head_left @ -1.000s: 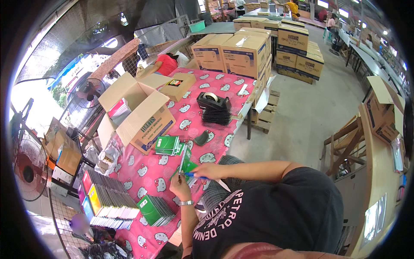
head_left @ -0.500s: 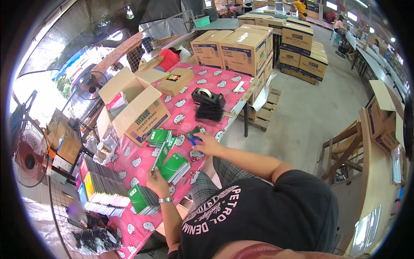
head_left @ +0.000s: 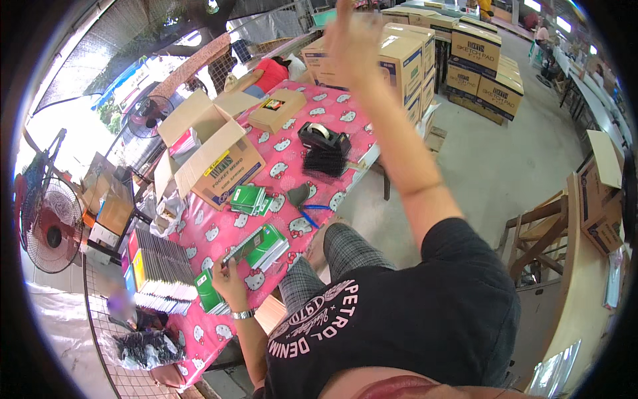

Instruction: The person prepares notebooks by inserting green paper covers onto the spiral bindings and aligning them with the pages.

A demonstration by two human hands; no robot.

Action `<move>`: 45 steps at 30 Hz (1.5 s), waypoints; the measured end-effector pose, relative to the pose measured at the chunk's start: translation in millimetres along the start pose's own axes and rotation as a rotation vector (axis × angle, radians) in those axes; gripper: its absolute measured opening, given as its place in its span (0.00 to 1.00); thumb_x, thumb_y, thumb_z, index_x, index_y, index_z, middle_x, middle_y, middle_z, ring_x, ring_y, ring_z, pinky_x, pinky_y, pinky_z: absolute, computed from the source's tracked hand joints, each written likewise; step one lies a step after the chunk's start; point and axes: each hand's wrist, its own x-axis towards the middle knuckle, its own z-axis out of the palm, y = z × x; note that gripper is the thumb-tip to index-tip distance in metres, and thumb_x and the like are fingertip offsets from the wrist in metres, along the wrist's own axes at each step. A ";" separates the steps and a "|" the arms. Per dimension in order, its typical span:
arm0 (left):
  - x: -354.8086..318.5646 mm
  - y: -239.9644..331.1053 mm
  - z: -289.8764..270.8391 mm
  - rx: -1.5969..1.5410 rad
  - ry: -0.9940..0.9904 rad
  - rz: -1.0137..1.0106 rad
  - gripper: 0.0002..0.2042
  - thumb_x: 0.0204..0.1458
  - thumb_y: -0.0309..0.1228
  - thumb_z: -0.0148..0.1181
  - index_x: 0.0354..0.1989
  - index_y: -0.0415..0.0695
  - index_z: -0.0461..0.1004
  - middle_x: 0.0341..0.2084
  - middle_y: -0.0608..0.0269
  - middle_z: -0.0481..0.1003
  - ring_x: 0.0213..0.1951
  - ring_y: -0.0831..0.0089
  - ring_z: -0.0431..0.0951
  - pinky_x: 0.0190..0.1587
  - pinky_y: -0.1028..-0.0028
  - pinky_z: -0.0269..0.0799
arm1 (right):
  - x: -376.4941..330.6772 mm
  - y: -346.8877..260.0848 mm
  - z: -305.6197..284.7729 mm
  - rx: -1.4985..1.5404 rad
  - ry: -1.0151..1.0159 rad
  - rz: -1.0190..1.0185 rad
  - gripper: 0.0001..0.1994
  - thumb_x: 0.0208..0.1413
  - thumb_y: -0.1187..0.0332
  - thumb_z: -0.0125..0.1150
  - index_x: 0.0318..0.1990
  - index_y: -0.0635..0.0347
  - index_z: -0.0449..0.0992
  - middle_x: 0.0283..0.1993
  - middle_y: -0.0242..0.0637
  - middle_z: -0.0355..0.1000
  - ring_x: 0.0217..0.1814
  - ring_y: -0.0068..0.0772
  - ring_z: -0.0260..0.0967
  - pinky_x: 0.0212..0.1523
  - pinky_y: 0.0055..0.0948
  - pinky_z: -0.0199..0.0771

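My left hand (head_left: pixel 228 284) is closed on the near end of a small spiral notebook (head_left: pixel 247 249), tilted so its narrow dark side shows. Under and beside it lies a stack of green notebooks (head_left: pixel 271 245). More green notebooks (head_left: pixel 207 291) are next to my left wrist, partly covered by the hand. My right hand (head_left: pixel 357 46) is raised high over the far side of the table, smeared by motion, so its fingers cannot be read. A blue-handled tool with a dark grey head (head_left: pixel 304 205) rests on the pink tablecloth (head_left: pixel 302 233).
Farther along the table are green notebooks (head_left: pixel 250 199), an open carton (head_left: pixel 226 176), a black tape dispenser (head_left: pixel 323 135), a black bundle (head_left: pixel 323 163) and a flat brown box (head_left: pixel 278 111). Dark-edged notebooks (head_left: pixel 163 272) stand at left. Stacked cartons (head_left: pixel 403 60) rise beyond the table.
My right hand has let go of the blue-handled tool and swung up and away. My left hand has drawn slightly nearer with the notebook, which has tilted.
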 end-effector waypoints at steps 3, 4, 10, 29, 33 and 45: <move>4.6 12.1 10.3 -0.052 -0.047 -0.017 0.09 0.53 0.25 0.61 0.42 0.37 0.76 0.28 0.64 0.74 0.27 0.79 0.70 0.32 0.77 0.67 | 65.4 38.3 -21.0 0.037 0.102 -0.016 0.46 0.51 0.73 0.58 0.73 0.58 0.33 0.33 0.41 0.72 0.32 0.42 0.70 0.51 0.46 0.60; 6.9 10.5 12.2 -0.064 -0.045 -0.005 0.09 0.53 0.25 0.61 0.42 0.38 0.76 0.28 0.64 0.75 0.27 0.79 0.70 0.32 0.76 0.67 | 73.7 42.9 -19.7 0.063 0.028 0.004 0.46 0.51 0.73 0.58 0.73 0.61 0.34 0.33 0.41 0.72 0.33 0.42 0.70 0.50 0.46 0.60; 10.1 10.2 19.8 -0.056 -0.189 -0.032 0.10 0.51 0.24 0.61 0.42 0.40 0.76 0.29 0.64 0.76 0.29 0.78 0.71 0.32 0.77 0.67 | -24.4 -43.1 -14.3 0.725 -0.771 0.268 0.23 0.52 0.61 0.61 0.55 0.55 0.68 0.48 0.44 0.71 0.47 0.50 0.69 0.50 0.44 0.67; 10.4 211.4 14.0 -0.764 -1.441 0.878 0.25 0.46 0.34 0.62 0.55 0.41 0.67 0.51 0.50 0.68 0.53 0.54 0.70 0.54 0.59 0.66 | -77.6 -50.3 31.5 0.138 -0.524 -0.123 0.34 0.49 0.72 0.55 0.67 0.66 0.54 0.37 0.49 0.69 0.37 0.53 0.67 0.42 0.46 0.68; 4.5 225.9 21.7 -0.735 -1.429 0.956 0.23 0.40 0.26 0.60 0.49 0.39 0.68 0.44 0.51 0.67 0.42 0.54 0.74 0.42 0.64 0.72 | -5.7 -23.8 11.8 0.068 -0.283 -0.207 0.33 0.54 0.71 0.55 0.68 0.61 0.52 0.30 0.43 0.71 0.33 0.49 0.71 0.43 0.44 0.68; 17.1 252.7 67.4 -0.413 -1.280 0.934 0.33 0.36 0.31 0.65 0.56 0.45 0.64 0.44 0.54 0.68 0.32 0.58 0.77 0.28 0.63 0.72 | 55.4 -78.7 17.8 0.019 -1.027 -0.448 0.26 0.54 0.70 0.53 0.63 0.59 0.63 0.31 0.44 0.73 0.39 0.47 0.73 0.47 0.43 0.70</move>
